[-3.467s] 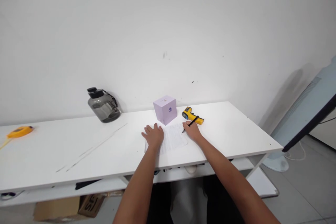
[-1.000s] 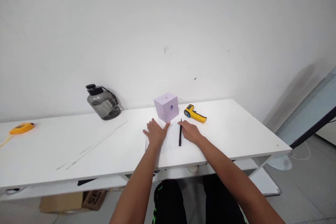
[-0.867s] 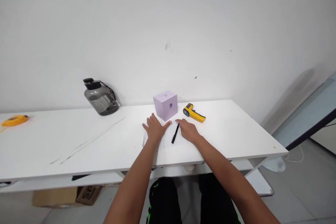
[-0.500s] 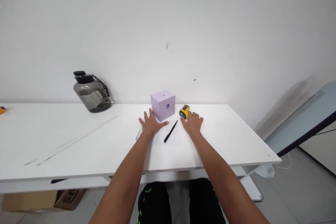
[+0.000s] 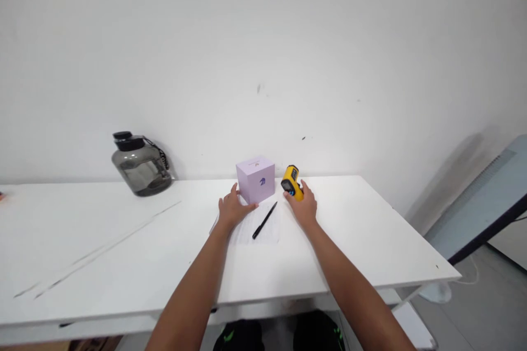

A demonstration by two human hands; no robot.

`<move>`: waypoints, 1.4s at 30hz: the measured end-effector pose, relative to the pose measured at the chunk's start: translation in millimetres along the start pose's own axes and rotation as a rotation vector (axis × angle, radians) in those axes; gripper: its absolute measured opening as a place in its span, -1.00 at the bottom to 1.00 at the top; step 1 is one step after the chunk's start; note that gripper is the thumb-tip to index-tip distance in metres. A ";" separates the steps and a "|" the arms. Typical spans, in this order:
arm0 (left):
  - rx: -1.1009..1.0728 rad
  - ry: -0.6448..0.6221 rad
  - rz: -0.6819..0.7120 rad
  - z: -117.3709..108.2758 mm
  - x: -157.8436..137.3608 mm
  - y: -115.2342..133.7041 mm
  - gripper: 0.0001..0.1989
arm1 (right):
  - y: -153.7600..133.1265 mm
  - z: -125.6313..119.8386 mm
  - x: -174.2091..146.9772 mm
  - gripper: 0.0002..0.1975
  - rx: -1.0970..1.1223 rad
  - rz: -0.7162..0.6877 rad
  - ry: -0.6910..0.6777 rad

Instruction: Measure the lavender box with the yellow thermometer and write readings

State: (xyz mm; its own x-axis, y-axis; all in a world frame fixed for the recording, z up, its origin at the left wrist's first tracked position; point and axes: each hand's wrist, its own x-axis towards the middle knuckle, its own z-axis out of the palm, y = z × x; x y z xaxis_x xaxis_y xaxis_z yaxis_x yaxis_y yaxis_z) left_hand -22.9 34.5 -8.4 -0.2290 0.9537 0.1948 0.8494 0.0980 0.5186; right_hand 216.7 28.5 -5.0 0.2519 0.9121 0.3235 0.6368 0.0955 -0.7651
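Note:
My left hand (image 5: 234, 209) rests at the near left corner of a lilac box (image 5: 257, 182) with a purple emblem. Its fingers are apart, the forefinger by the box's left side and the thumb stretched along the front base. My right hand (image 5: 303, 204) is closed around the handle of a yellow and black infrared thermometer (image 5: 293, 182), which is tilted up with its small screen towards me. Between the hands, a black pen (image 5: 264, 220) lies slantwise on a printed paper sheet (image 5: 269, 233). The left hand covers part of the sheet.
A large grey see-through water jug (image 5: 142, 169) with a black lid stands against the wall at the left. The white table (image 5: 123, 279) ends at the right, where a pale slanted panel (image 5: 486, 197) leans. An orange object is cut off at the far left.
My right hand has taken hold of the infrared thermometer and tipped it up. The left hand's fingers have drawn in towards the box. The whole view has tilted up slightly.

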 end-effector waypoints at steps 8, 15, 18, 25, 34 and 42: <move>-0.055 -0.047 0.012 -4.8 -1.3 1.2 -0.09 | -21.1 13.8 -23.9 -0.43 0.587 -0.087 -0.284; -0.062 -0.040 -0.018 -5.0 -5.2 5.9 -0.07 | -35.6 0.9 -29.9 -0.48 0.300 -0.009 -0.318; -0.055 -0.029 -0.016 -4.8 -5.1 4.5 -0.06 | -38.9 -2.6 -30.2 -0.48 0.246 0.002 -0.305; -0.099 -0.051 -0.025 -5.3 -5.4 1.1 -0.06 | -39.3 -4.2 -26.7 -0.44 0.288 0.028 -0.372; -0.051 -0.046 -0.001 -10.0 -8.9 8.7 -0.08 | -36.9 -0.8 -26.6 -0.36 0.173 0.086 -0.228; -0.010 -0.033 0.082 -3.6 -4.0 0.5 -0.11 | -13.6 0.7 -11.4 -0.45 -0.165 -0.063 -0.151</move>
State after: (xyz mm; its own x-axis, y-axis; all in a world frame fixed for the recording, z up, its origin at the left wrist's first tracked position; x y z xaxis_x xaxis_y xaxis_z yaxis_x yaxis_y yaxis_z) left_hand -23.3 29.7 -6.0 -0.1426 0.9673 0.2096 0.8598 0.0162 0.5104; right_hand 204.7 17.0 1.3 0.1040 0.9568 0.2714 0.7616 0.0989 -0.6405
